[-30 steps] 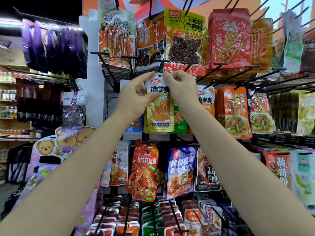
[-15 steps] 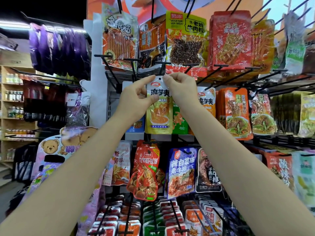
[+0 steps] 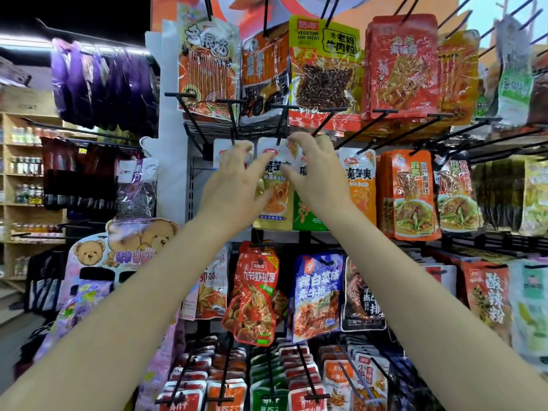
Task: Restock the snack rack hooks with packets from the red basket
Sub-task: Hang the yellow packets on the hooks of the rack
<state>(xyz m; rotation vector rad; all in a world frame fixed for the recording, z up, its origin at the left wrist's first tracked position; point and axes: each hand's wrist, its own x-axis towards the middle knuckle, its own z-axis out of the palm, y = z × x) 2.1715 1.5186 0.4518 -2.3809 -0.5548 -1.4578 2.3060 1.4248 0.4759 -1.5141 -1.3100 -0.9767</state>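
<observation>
Your fingers are no longer pinching the top of the yellow packet (image 3: 274, 197). Half a second ago both thumbs and forefingers held its white header at the hook; now the left hand (image 3: 234, 188) and the right hand (image 3: 314, 176) are spread and relaxed, with the fingers straight and apart. They hover just in front of the packet, the left at 9 o'clock of it and the right at 3 o'clock. A little motion blur is on the fingertips, so I cannot tell if one of them touches the foil lightly.

The yellow packet hangs in the middle row of the snack rack (image 3: 195, 179), and the black hook (image 3: 280, 126) goes into the top of its header. It looks upright and it carries its own weight, so I judge that this packet is now hung and you have let it go. A green packet (image 3: 305, 215) is just beside it at 3 o'clock, partly behind your right hand, and an orange packet (image 3: 360, 185) hangs further to that side.

For the task this means one piece is finished and both your hands are free. The red basket is not in view, so I cannot say how many packets remain in it. The next move, I think, is to bring the hands down to the basket for another packet.
</observation>
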